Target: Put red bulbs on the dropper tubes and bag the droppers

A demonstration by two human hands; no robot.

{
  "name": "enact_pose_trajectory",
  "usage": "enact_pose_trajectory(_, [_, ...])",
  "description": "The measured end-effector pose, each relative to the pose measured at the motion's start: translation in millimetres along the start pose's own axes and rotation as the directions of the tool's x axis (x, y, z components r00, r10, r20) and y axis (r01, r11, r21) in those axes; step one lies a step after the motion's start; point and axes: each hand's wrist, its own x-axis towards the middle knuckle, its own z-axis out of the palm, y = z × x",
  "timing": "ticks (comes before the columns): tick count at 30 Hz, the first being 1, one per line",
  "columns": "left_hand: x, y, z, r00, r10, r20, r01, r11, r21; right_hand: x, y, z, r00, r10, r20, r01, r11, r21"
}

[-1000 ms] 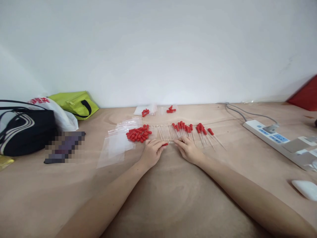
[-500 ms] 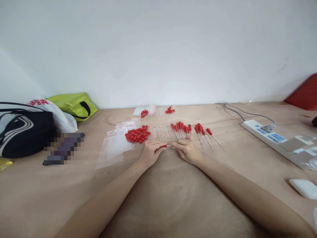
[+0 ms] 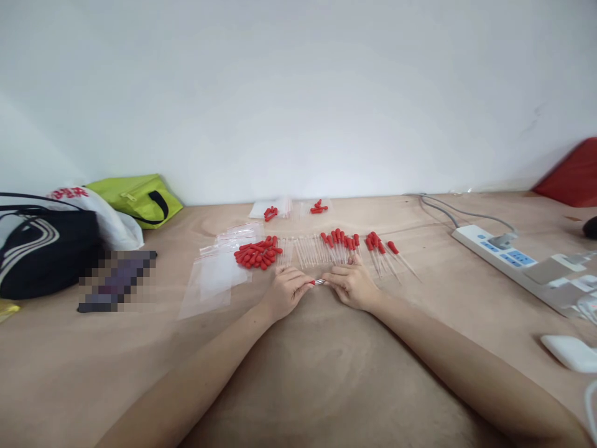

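My left hand [image 3: 286,292] is closed around a red rubber bulb [image 3: 311,283], of which only the end shows. My right hand [image 3: 351,285] pinches a clear glass dropper tube [image 3: 319,282] that meets the bulb between the two hands. Just beyond the left hand lies a pile of loose red bulbs [image 3: 256,253]. A row of bare dropper tubes [image 3: 308,252] stretches behind both hands. Droppers with red bulbs fitted [image 3: 342,239] lie beyond the right hand, and several more fitted droppers [image 3: 375,244] rest to its right.
Clear zip bags [image 3: 209,274] overlap left of the pile. Small groups of red bulbs [image 3: 270,214] lie near the wall. At right are a power strip [image 3: 494,252] and a white case [image 3: 566,353]. A black bag [image 3: 51,255] and a green bag [image 3: 135,199] stand at left.
Both hands have come slightly nearer to me, the left a little more. More of the red bulb and glass tube now shows between them.
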Motion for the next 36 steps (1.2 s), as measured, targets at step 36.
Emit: enact_pose_trajectory(36, [1.5,5.3,-9.8,0.998,0.059,-0.015,-0.056,0.989,0.137,-2.0,-7.1,0.6,0.980,-0.101,-0.170,0.081,0.989,-0.125])
